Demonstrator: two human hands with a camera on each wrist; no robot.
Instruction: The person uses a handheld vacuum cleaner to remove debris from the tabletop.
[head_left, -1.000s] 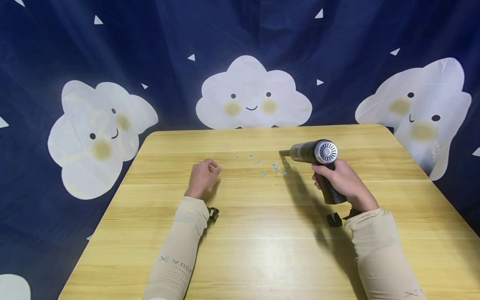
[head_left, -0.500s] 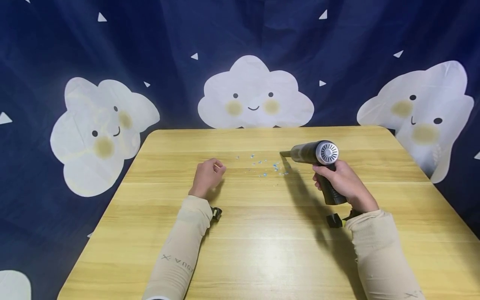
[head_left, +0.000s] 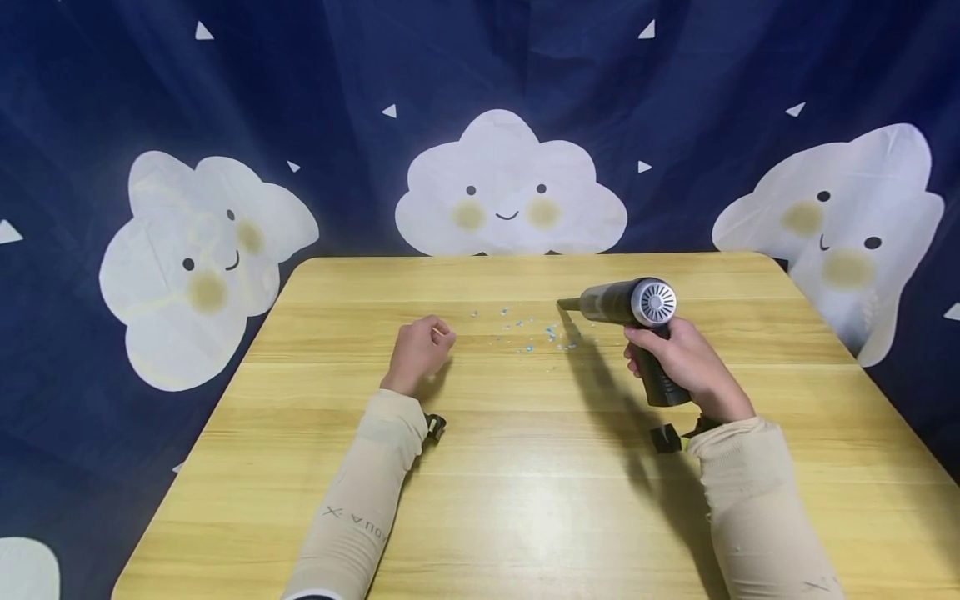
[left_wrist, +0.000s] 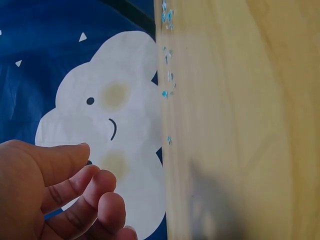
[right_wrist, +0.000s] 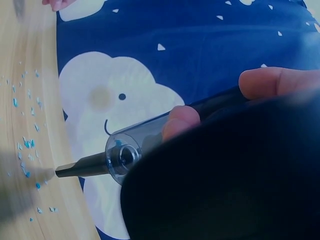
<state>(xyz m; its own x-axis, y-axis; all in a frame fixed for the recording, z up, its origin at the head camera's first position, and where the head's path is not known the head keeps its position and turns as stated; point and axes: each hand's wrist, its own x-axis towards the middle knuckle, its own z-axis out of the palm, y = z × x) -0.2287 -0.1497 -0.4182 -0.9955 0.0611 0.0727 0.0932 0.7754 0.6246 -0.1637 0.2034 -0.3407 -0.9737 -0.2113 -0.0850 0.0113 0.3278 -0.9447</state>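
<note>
My right hand [head_left: 686,362] grips the black handle of a handheld vacuum cleaner [head_left: 618,303], its silver vented end towards me. The narrow nozzle [right_wrist: 82,167] points left and down, its tip close over the table beside the scattered blue and white scraps [head_left: 551,333]. Through the clear dust cup [right_wrist: 120,155] a bit of blue shows. Left of the scraps, my left hand [head_left: 422,354] hovers with fingers loosely curled and nothing in them; the left wrist view shows the same hand [left_wrist: 65,190] with thumb and fingertips apart.
The wood-grain table [head_left: 487,500] has rounded far corners. Behind its far edge hangs a dark blue curtain [head_left: 345,50] printed with white clouds and triangles. A small black wrist device [head_left: 666,438] sits under the right wrist, another wrist device [head_left: 435,427] at the left.
My left hand has drifted slightly to the right, towards the scraps. The right hand and the vacuum cleaner stay nearly where they were, and the scraps look much the same.
</note>
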